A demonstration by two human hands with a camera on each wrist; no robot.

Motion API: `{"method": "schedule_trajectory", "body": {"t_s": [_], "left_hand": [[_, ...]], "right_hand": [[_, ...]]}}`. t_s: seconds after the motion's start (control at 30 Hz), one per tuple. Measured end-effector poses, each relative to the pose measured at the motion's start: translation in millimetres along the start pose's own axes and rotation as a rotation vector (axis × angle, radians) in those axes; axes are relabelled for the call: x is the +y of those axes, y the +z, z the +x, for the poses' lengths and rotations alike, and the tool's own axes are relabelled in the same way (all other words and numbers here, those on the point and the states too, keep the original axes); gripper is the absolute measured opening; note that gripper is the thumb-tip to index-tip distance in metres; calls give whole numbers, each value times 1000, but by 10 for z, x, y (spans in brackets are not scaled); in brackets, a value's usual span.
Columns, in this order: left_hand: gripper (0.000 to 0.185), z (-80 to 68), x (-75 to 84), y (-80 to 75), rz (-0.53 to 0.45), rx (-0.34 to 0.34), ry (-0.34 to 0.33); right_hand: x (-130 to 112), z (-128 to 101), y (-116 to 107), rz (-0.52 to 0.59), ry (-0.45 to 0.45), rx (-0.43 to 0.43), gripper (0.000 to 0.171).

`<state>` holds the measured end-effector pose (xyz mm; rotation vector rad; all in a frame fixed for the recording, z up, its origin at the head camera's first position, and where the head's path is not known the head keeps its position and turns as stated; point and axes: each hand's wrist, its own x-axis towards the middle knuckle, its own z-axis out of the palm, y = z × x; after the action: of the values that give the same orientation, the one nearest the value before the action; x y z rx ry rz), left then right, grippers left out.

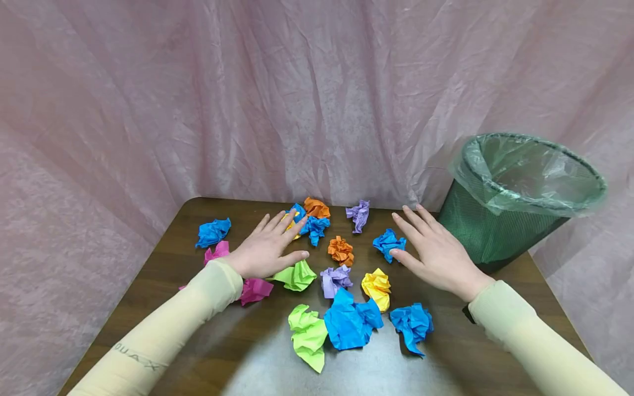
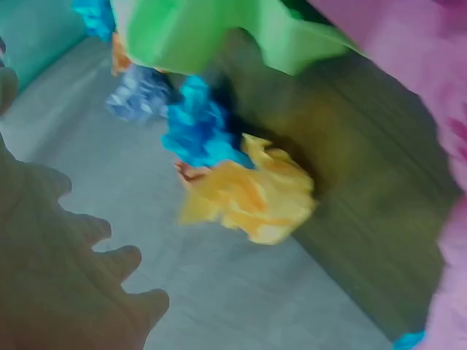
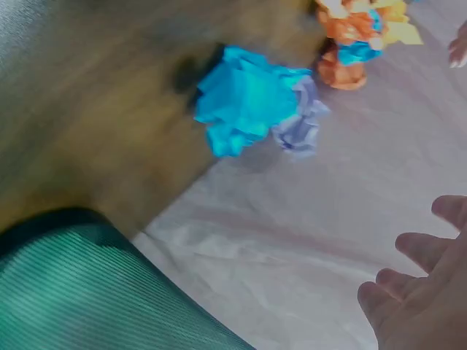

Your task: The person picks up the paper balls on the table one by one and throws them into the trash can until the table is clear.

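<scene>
Both hands flat and spread, grasping nothing: left hand (image 1: 267,247) over the far-left paper balls (image 1: 346,297), right hand (image 1: 436,253) touching a blue ball (image 1: 388,243). All balls lie on the table (image 1: 163,308); lined bin (image 1: 520,192) far right looks empty, so nothing binned.

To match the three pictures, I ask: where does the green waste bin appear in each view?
Head: the green waste bin stands at the right, by the table's far right corner.
Left wrist: a blurred teal patch at top left; cannot tell if it is the bin.
Right wrist: bottom left corner.
Shared landmark: the brown table.
</scene>
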<state>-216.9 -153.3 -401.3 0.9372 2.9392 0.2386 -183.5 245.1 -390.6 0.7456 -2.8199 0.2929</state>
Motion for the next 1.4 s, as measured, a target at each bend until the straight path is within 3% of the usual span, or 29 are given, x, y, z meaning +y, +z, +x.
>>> {"method": "schedule_trajectory", "body": {"t_s": [0.4,0.6,0.9,1.07,1.27,1.4], "left_hand": [[83,119,430,-124,10,-60,141],[82,213,621,-233,49,-47,213],[83,406,968,-387,31,-39,303],[83,501,1136,-416,27,-22,341],[82,568,1294,-418,29,-6,376],[82,607,1358,-420,21,-6,386]], "right_hand": [[-102,-136,-390,-34,-85,118,73],[-74,-165,-515,-70,-116,167,69],[42,-233,-778,-61,-152,408,61],[173,-335,-921,-68,-80,490,59],[394,-502,-1048,-81,94,523,49],[584,-625,-1119,-87,243,507,53]]}}
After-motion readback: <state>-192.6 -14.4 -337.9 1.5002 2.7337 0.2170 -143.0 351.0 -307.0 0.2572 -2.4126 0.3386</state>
